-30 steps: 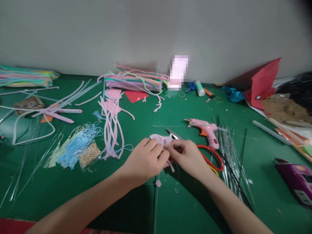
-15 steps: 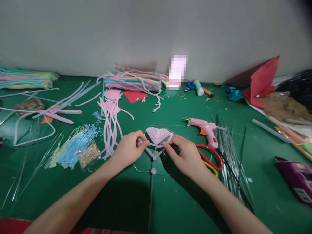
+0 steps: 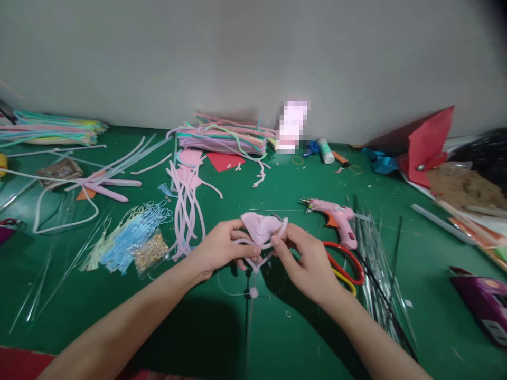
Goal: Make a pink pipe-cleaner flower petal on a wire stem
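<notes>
A pale pink fuzzy piece (image 3: 261,227), folded into a V shape with thin pink stems around it, is held between my hands at the centre. My left hand (image 3: 227,245) pinches the left stems, its thumb lying across the front of them. On the right side, my right hand (image 3: 297,248) pinches the curved stem end between thumb and fingers. Just below hangs a small pink ball (image 3: 253,292) on a thin clear rod, with a fine wire loop beside it.
A pink glue gun (image 3: 336,215) and red-yellow scissors (image 3: 344,264) lie right of my hands, beside silver strips (image 3: 376,269). Leftward are blue tassels (image 3: 132,237), a bead bag (image 3: 150,253) and pink stems (image 3: 186,211). Stem bundles (image 3: 225,137) lie by the wall.
My left hand has moved inward, its thumb now across the stems near the middle and its other fingers behind the piece. The pink piece has tilted slightly. The view has shifted a little.
</notes>
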Motion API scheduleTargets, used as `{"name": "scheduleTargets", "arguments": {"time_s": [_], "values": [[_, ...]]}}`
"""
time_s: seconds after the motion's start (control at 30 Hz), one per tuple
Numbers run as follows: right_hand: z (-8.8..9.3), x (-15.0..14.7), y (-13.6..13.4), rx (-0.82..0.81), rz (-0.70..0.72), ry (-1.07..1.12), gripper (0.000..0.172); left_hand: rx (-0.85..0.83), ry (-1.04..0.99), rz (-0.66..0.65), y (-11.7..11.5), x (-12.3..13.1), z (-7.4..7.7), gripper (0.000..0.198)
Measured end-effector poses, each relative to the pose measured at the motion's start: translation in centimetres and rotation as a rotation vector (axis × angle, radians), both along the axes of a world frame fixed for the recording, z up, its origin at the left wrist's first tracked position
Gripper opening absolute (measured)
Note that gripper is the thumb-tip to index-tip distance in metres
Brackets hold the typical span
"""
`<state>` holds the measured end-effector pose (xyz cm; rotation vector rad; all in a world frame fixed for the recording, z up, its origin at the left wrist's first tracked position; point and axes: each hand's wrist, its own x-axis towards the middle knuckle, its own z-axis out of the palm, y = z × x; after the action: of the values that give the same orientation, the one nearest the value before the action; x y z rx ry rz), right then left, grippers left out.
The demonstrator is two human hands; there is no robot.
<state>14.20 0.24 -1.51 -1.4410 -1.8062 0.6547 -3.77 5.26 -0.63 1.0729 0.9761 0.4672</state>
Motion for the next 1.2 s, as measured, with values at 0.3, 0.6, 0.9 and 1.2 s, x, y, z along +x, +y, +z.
{"name": "scheduleTargets", "arguments": {"time_s": [0.3,0.6,0.9,1.2], "values": [[1.7,2.5,0.9,0.13,-0.43,0.218,0.021,0.067,0.027,0.041,0.8,-1.1,-0.2,0.029],[4.5,2.5,4.9,-0.005,-0.301,-0.625,0.048,0.02,0.001,0.0,1.0,-2.5,-0.9,0.034],[4.7,-11.6,14.2,-0.134,0.201,-0.598,0.017,-0.019,0.035,0.023,0.8,-2.1,-1.1,0.024],[0.7,-16.7,20.4,-0.308,0.084,-0.409,0.019,-0.014,-0.023,0.0,0.7,-2.1,-1.7,0.027]]}}
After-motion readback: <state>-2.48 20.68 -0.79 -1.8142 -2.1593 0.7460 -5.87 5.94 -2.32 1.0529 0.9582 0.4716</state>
